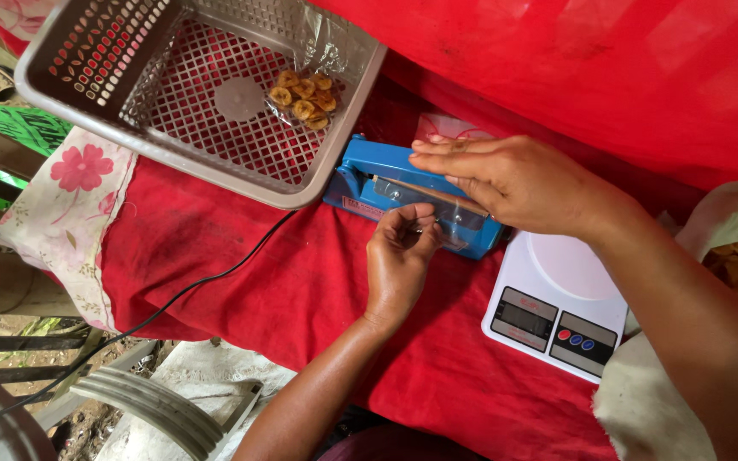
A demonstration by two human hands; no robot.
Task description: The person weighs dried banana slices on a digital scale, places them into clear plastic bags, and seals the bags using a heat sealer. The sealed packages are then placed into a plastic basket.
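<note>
Head view: right hand (506, 181) lies flat, hiding the blue sealer (403, 195); left hand (401, 256) pinches a barely visible clear bag (453, 236).

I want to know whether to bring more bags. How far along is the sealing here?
Done: one clear bag of yellow chips lies in the grey basket. In hand: the right hand presses on the blue heat sealer while the left hand pinches a clear bag edge at its front. Left: that seal; the white scale stands bare.

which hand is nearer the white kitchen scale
Right. The right hand rests on the blue heat sealer, its wrist just above the white scale. The left hand sits farther left, at the sealer's front edge.
</note>
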